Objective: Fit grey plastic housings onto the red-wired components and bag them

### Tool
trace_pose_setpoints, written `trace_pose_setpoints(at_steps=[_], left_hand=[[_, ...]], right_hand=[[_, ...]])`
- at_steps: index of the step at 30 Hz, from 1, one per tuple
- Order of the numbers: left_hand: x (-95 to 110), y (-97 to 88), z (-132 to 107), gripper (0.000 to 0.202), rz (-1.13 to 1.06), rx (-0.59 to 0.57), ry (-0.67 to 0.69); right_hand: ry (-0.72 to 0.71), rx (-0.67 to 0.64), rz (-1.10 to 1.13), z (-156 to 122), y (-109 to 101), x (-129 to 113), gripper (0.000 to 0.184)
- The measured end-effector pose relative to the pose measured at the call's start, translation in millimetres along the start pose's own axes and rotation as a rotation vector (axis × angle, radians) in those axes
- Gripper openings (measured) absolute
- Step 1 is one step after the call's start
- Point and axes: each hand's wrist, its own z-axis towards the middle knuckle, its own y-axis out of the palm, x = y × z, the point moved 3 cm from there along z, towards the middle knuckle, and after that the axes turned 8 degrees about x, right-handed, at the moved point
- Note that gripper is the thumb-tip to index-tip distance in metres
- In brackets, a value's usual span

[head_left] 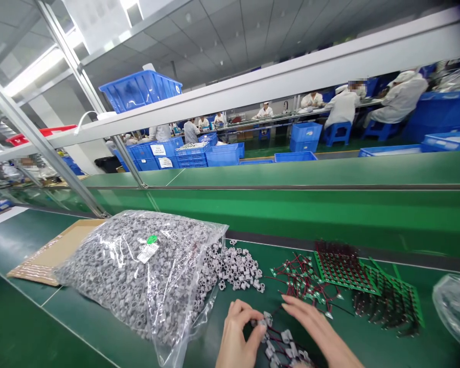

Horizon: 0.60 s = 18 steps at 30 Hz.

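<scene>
- Grey part: pinched between left hand's thumb and index finger, over the bench.
- Right hand: open, fingers extended.
- Wired grey parts: between hands.
- Clear bag: left.
- Green boards: beyond right hand.

In the upper left of the frame, a blue bin is showing above a white beam. In the upper right, two people in white are sitting on blue stools; left of them, blue boxes are standing.

Two hands; one full bag; one cardboard piece; two green panels; dozens of grey pieces.
</scene>
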Motion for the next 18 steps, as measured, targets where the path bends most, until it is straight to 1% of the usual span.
trace_pose_setpoints(at_steps=[2, 3, 4, 6, 9, 10, 14, 16, 18], left_hand=[[-11, 4.1, -4, 0.019, -0.076, 0.008, 0.019], [-18, 6.5, -6, 0.023, -0.122, 0.032, 0.01], [-24, 8.9, -8, 0.026, -0.169, 0.063, -0.017], [-35, 13.4, -12, 0.03, -0.245, 0.115, -0.095], [-42, 16.9, -16, 0.036, -0.295, 0.178, -0.159], [-42, 16.6, -16, 0.039, -0.297, 0.222, -0.164], [-41, 13.6, -19, 0.053, -0.314, 0.454, -0.199], [-40, 13.9, -20, 0.058, -0.339, 0.522, -0.225], [-40, 15.0, -19, 0.062, -0.367, 0.565, -0.252]], right_hand=[[-0.22, 0.004, -0.141, -6, 13, -10, 0.079], [-0.311, 0.023, -0.205, -7, 18, -17, 0.083], [-0.382, 0.045, -0.267, -5, 23, -23, 0.084], [-0.464, 0.07, -0.366, 1, 31, -34, 0.078], [-0.508, 0.074, -0.433, 10, 39, -42, 0.064], [-0.504, 0.084, -0.434, 11, 42, -43, 0.058], [-0.448, 0.223, -0.421, 10, 53, -42, 0.026], [-0.464, 0.201, -0.442, 10, 58, -42, 0.018], [-0.483, 0.137, -0.459, 13, 58, -42, 0.015]])
